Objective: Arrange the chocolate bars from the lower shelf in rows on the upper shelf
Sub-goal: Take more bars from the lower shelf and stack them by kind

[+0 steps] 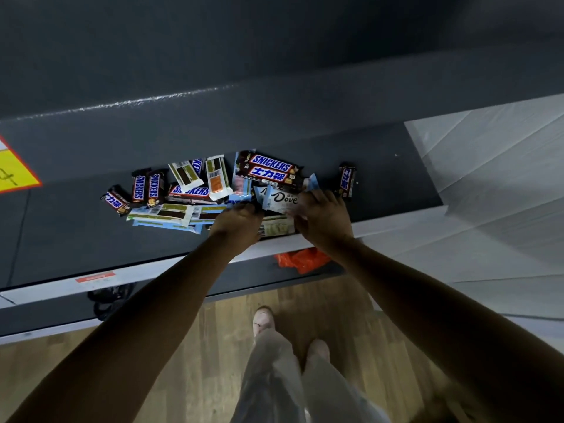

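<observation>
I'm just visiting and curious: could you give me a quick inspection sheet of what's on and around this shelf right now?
Surface: dark grey shelf, pale front edge.
Job's things: chocolate bars heaped, not in rows; Snickers bar on top, Dove bar in front; one small bar apart at right.
Clutter: orange bag on the shelf below.
Hands: left hand and right hand at the Dove bar; grip unclear.
Cables: dark tangle below, maybe a cord.
Surroundings: yellow label, white sheeting, wooden floor.
</observation>
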{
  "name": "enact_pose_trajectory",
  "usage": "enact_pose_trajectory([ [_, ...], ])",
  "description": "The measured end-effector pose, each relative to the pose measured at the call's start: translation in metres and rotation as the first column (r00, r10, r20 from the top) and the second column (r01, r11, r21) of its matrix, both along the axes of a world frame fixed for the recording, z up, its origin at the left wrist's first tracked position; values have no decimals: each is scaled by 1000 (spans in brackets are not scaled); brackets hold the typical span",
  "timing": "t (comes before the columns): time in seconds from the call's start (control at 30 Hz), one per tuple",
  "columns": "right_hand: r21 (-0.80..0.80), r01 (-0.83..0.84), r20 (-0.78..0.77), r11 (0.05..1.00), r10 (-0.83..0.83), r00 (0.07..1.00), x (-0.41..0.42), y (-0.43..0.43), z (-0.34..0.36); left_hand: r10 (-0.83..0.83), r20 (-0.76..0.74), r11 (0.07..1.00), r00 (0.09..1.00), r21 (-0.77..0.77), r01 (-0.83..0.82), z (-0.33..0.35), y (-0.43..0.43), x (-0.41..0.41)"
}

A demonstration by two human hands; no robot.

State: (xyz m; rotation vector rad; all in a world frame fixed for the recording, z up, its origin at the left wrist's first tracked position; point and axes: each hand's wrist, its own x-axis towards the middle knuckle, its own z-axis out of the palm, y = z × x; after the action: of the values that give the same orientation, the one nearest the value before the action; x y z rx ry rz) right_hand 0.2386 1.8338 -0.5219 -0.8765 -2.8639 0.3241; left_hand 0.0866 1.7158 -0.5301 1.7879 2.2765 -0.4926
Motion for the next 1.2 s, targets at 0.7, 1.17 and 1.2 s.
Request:
enact_pose_trajectory([
  [0.7, -38, 96, -411, 995, -103, 906, 66, -12, 97, 140, 81, 867, 987, 472, -161, 111, -16, 78],
  [1.17, 205, -72, -755, 976, 205, 622, 54, -60, 262, 197, -113, 684, 974, 727, -55, 285, -82, 96],
  [1.2, 190, -75, -774, 979, 196, 602, 48, -64, 271, 210, -132, 677, 969, 735, -47, 296, -88, 92],
])
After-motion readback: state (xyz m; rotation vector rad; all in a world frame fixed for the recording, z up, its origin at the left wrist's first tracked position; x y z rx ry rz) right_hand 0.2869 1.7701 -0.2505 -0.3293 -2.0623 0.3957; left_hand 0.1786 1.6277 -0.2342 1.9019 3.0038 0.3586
